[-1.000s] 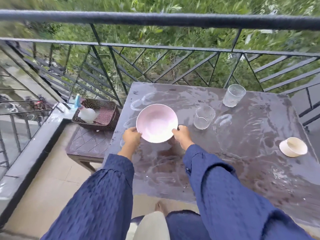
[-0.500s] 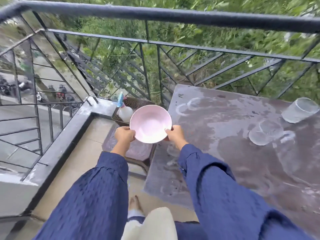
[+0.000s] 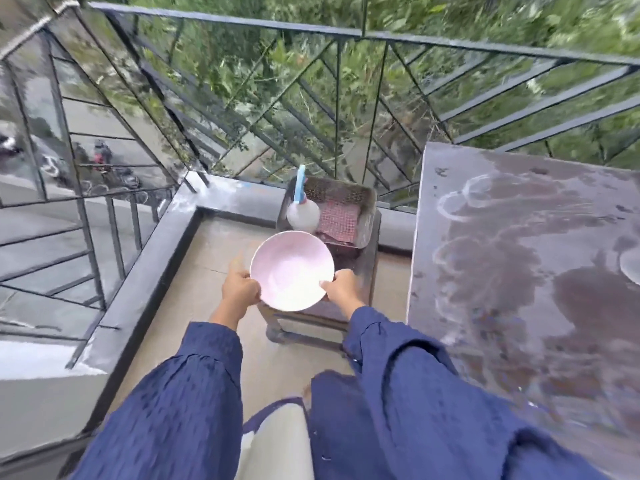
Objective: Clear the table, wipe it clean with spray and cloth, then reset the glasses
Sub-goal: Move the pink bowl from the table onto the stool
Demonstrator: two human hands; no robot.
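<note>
I hold a pink bowl by its rim with both hands, over a low dark stool to the left of the table. My left hand grips the bowl's left edge and my right hand grips its right edge. Behind the bowl, a dark tray on the stool holds a white spray bottle with a blue nozzle and a red checked cloth. The grey table is smeared with white rings and stains. A sliver of a glass shows at the right edge.
A black metal railing fences the balcony at the back and left, with a raised dark curb along the left. Tan floor tiles lie between the curb and the stool. Greenery lies beyond the railing.
Both hands lifted the pink bowl off the table and carried it left, over the stool. My view swung left, so the glasses and the small cream dish left the frame.
</note>
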